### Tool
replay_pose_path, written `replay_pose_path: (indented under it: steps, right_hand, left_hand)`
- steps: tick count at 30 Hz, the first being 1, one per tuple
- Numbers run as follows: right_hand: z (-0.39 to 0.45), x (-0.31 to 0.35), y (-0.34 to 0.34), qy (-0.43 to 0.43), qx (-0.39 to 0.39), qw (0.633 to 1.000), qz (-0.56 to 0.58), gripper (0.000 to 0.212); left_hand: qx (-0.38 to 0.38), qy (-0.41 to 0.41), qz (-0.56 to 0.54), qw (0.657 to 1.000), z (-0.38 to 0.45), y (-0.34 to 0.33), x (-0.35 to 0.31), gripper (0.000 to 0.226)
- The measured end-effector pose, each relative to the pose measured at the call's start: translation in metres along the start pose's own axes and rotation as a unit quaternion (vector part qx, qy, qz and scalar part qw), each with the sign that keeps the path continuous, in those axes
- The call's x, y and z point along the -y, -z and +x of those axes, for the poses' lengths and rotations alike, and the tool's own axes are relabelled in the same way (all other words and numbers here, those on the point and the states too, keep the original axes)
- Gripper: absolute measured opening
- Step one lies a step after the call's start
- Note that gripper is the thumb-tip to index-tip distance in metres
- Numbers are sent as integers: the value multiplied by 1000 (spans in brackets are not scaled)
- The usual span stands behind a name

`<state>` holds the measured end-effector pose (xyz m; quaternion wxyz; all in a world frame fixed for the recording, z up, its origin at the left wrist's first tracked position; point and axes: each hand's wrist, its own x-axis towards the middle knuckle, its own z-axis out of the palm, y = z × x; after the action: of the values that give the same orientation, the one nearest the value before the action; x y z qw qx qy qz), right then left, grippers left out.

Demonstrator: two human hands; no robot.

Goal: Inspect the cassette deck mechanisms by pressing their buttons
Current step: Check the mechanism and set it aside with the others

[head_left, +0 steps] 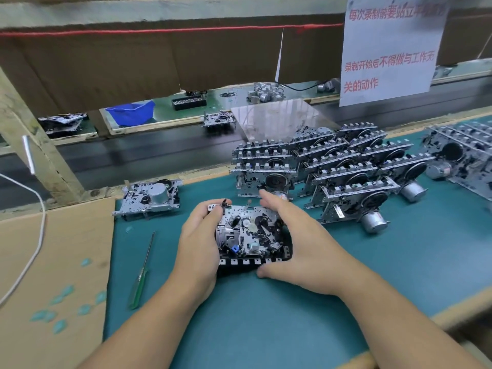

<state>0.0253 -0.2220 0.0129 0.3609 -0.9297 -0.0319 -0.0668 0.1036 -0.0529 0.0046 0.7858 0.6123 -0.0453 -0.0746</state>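
Gripping one cassette deck mechanism [251, 235] between left hand [198, 243] and right hand [303, 249].

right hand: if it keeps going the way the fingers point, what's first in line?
Probably the nearest upright cassette deck mechanism in the stack; the right hand has fingertips pointing just below it. Depth is unclear.

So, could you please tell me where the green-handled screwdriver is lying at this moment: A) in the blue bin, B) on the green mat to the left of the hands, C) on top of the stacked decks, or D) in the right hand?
B: the screwdriver lies on the green mat, left of the left hand, untouched.
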Motion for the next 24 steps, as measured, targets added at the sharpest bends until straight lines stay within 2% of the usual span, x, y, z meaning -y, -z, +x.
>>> replay_pose_path:
  steps: [3, 9, 13, 15, 18, 21, 24]
  right_hand:
    - [-3, -6, 5, -5, 38, 999, 37, 127]
    - [-1, -7, 6, -13, -3, 999, 45, 117]
    - [-5, -4, 2, 0, 34, 997, 69, 125]
    - [-6, -4, 2, -6, 16, 997, 73, 125]
    - [-4, -3, 4, -16, -18, 998, 64, 120]
    - [-4, -3, 6, -2, 10, 998, 56, 113]
    - [-6, -6, 7, 23, 27, 999, 33, 92]
  left_hand:
    - [-1, 26, -9, 1000, 3, 2, 0, 26]
    - [1, 32, -20, 999, 2, 0, -4, 27]
    - [0, 24, -22, 999, 0, 1, -4, 28]
    - [0, 23, -23, 999, 1, 1, -3, 30]
    - [7, 23, -24, 999, 2, 1, -3, 32]
    - [7, 17, -20, 1000, 3, 1, -3, 31]
    - [7, 12, -16, 1000, 3, 2, -2, 30]
